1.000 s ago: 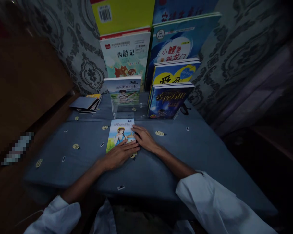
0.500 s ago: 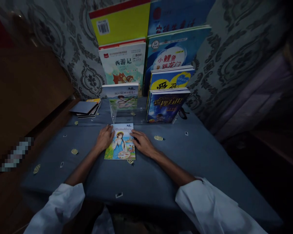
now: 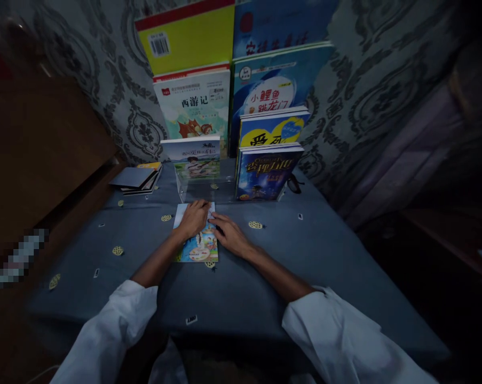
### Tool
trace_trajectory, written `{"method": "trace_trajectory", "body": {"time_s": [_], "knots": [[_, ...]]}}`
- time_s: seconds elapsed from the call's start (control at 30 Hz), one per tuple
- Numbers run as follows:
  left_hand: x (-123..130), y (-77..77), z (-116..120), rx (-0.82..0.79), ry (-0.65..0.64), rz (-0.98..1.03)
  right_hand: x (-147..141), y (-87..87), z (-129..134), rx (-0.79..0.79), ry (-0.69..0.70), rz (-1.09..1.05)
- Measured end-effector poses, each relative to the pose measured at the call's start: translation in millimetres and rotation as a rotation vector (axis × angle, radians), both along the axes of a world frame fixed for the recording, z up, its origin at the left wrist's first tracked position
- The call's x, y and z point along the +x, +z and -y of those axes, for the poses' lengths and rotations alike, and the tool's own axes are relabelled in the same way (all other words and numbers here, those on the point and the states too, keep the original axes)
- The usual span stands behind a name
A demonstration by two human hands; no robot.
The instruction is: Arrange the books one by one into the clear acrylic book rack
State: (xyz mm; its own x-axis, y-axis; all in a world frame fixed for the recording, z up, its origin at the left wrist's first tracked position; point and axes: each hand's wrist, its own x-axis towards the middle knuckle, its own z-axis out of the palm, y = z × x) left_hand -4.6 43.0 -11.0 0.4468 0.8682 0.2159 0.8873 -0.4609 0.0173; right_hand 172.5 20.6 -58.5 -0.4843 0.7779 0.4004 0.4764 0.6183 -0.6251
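Paperback with a pale-blue illustrated cover is lying flat on the blue-grey pineapple-print tablecloth.
The left hand is resting palm-down across its upper part, fingers extended and close together; the right hand is lying along its right edge, fingers loosely spread, slightly curved. Just behind, a clear plastic stand is holding a dark-blue, gold-lettered book upright.

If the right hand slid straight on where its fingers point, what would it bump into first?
Most likely the left hand, which lies over the upper part of the book. The right hand seems to reach just over the book's right edge, though contact is hard to judge.
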Motion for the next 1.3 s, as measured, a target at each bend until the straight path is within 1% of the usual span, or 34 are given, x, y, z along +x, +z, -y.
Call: {"method": "trace_trajectory", "body": {"time_s": [0.2, 0.4, 0.53, 0.63, 0.73, 0.9, 1.03, 1.17, 1.3], "knots": [[-4.5, -5.9, -4.9, 0.011, -0.044, 0.045, -0.5, -5.4, -1.7, 0.023, -0.001, 0.002], [-5.2, -7.3, -4.5, -0.009, -0.048, 0.051, -0.8, -2.1, 0.0, 0.009, 0.002, 0.015], [-6.9, -12.8, -1.6, -0.012, -0.048, 0.064, -0.2, -0.9, 0.9, 0.013, 0.017, -0.005], [-15.1, -19.1, 3.2, -0.008, -0.06, 0.106, -0.1, -3.0, 0.4, 0.006, 0.015, -0.015], [-30.1, -23.3, 11.0, -0.01, -0.023, 0.149, -0.2, -5.7, -0.5, -0.008, 0.002, -0.017], [-60.1, -24.4, 30.1, 0.02, 0.069, 0.224, 0.7, -4.8, -0.9, -0.031, 0.007, 0.011], [-76.6, -23.4, 51.5, 0.029, 0.097, 0.278, 0.4, -3.5, -1.7, -0.041, 0.02, -0.008], [-82.3, -21.6, 80.9, 0.028, 0.14, 0.303, -1.6, -5.0, -3.5, -0.064, 0.01, -0.004], [-81.7, -20.5, 118.7, 0.045, 0.168, 0.296, -2.3, -6.9, -5.3, -0.061, 0.019, 0.002]]}}
